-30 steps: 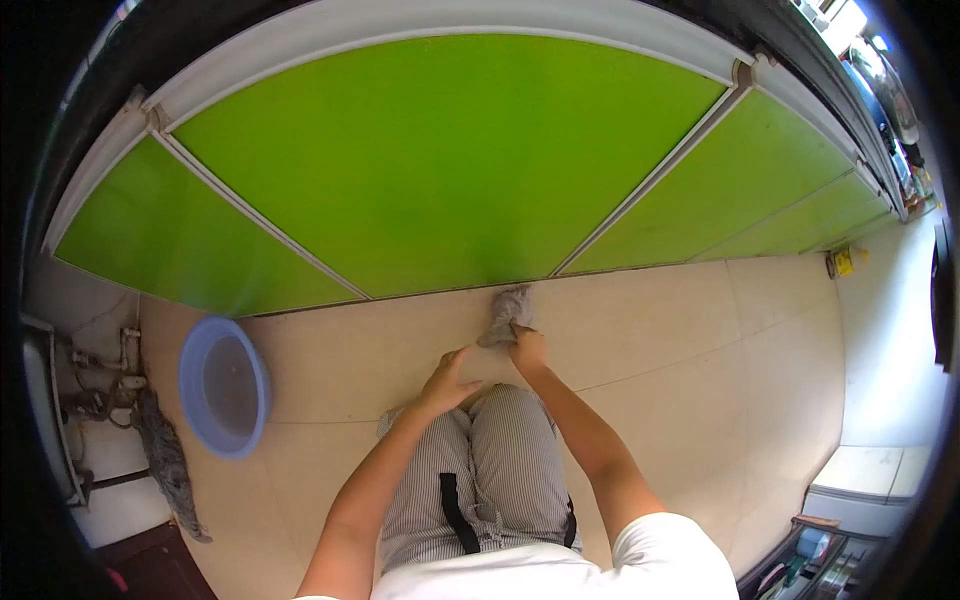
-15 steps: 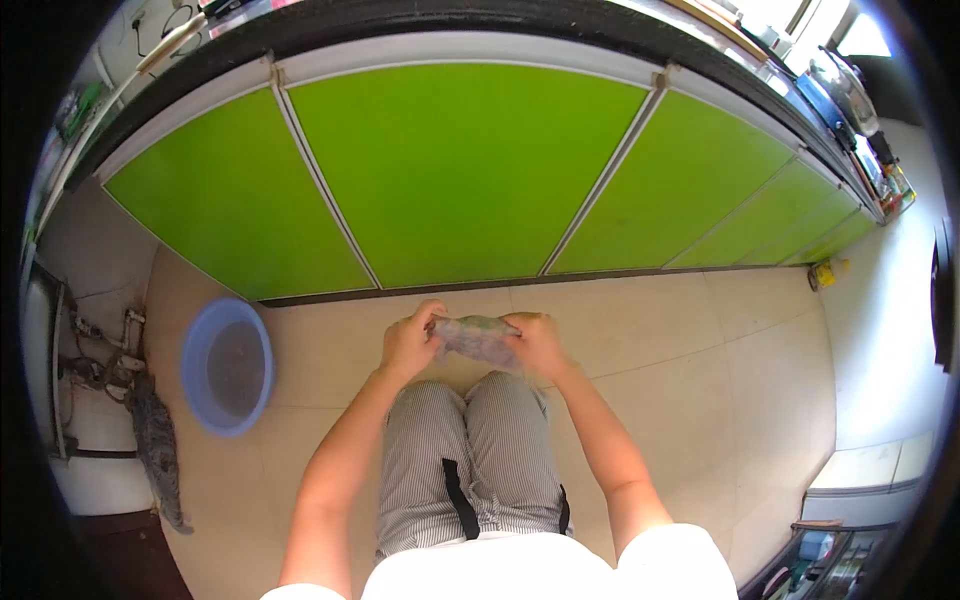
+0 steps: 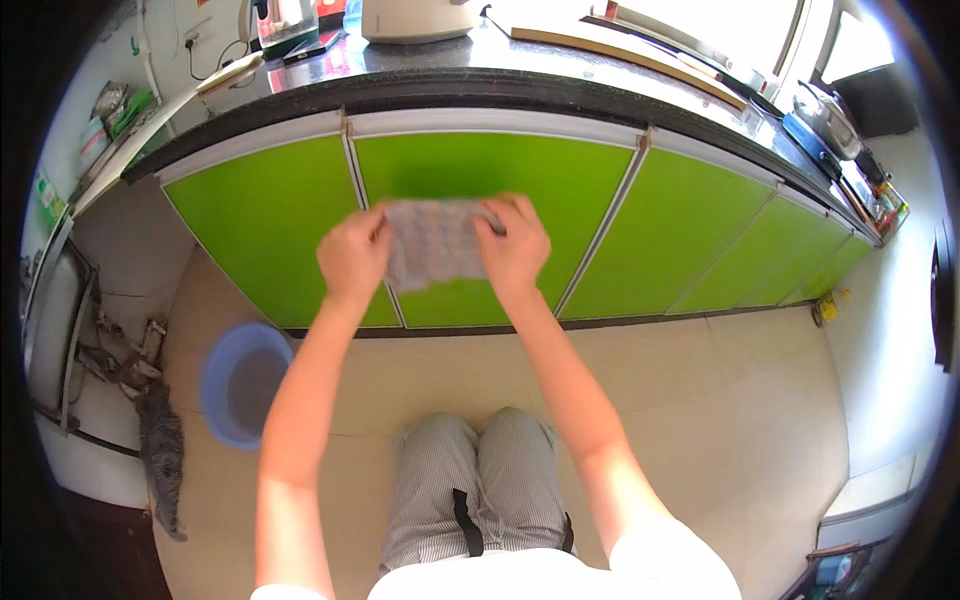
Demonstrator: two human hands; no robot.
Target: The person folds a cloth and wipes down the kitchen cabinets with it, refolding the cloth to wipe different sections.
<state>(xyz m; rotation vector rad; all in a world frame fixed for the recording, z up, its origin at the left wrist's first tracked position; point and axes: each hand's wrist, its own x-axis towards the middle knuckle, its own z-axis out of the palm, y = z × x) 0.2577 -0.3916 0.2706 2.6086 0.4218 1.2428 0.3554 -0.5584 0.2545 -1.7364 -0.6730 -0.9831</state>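
Observation:
A greyish patterned cloth [image 3: 435, 245] is stretched between my hands in front of the green cabinet doors [image 3: 490, 165]. My left hand [image 3: 352, 255] is closed on its left top corner. The right top corner is pinched by the thumb and fingers of my right hand [image 3: 515, 248]. The cloth hangs down from both grips and is slightly blurred. Both arms reach forward, with the cloth below the dark countertop edge [image 3: 480, 90].
A blue basin [image 3: 212, 400] stands on the tiled floor [image 3: 680, 400] at the left, near pipes and a dark grey cloth-like bundle [image 3: 160, 450]. On the countertop are a glass kettle [image 3: 285, 20], a white appliance [image 3: 415, 18] and a wooden board [image 3: 620, 55].
Both hands have risen and moved forward with the cloth, from above my knees to in front of the cabinet doors. The cloth now hangs flatter and more spread. My view has tilted up.

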